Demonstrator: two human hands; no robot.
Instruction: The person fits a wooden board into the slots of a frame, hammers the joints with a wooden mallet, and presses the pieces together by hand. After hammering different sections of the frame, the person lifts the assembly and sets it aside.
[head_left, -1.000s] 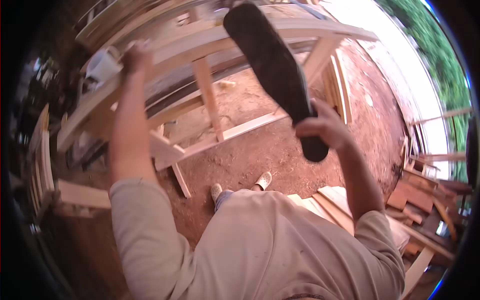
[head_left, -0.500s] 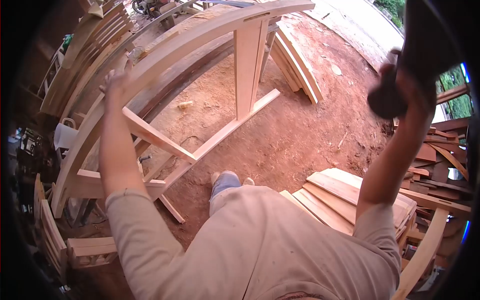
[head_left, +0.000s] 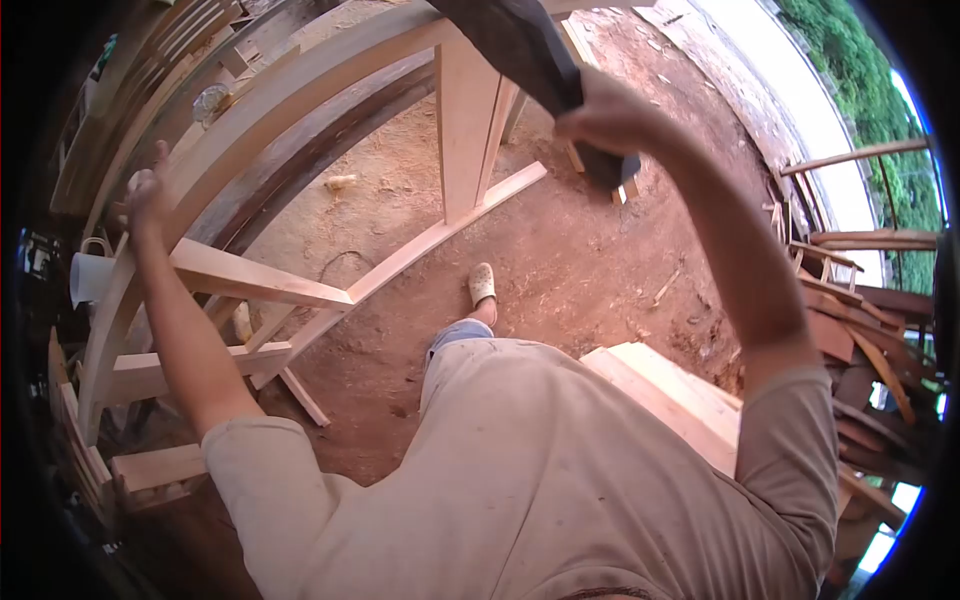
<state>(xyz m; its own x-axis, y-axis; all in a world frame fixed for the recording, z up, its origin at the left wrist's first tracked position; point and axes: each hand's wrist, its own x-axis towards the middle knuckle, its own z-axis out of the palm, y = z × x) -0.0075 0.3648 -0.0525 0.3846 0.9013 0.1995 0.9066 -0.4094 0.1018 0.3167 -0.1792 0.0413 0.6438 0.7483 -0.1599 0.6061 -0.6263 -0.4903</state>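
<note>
My left hand (head_left: 148,205) grips the outer edge of a long curved wooden rail (head_left: 280,110), part of a pale wooden frame. A wide upright board (head_left: 466,130) and a slanted brace (head_left: 265,275) join that rail to a straight lower bar (head_left: 420,248). My right hand (head_left: 615,115) is closed round the lower end of a dark club-like mallet (head_left: 520,50). The mallet reaches up and left, overlapping the rail's upper part in this view, and its far end is cut off by the top edge.
Pale planks (head_left: 665,395) are stacked by my right side. Scrap wood (head_left: 850,330) piles up at the far right. A white jug (head_left: 88,278) stands beyond the rail at left, near slatted wooden pieces (head_left: 150,80). Reddish earth (head_left: 590,265) lies underfoot.
My right hand has swung the mallet from the upper right leftward towards the frame. My left hand stays on the rail, now lower left in view. One foot shows further forward.
</note>
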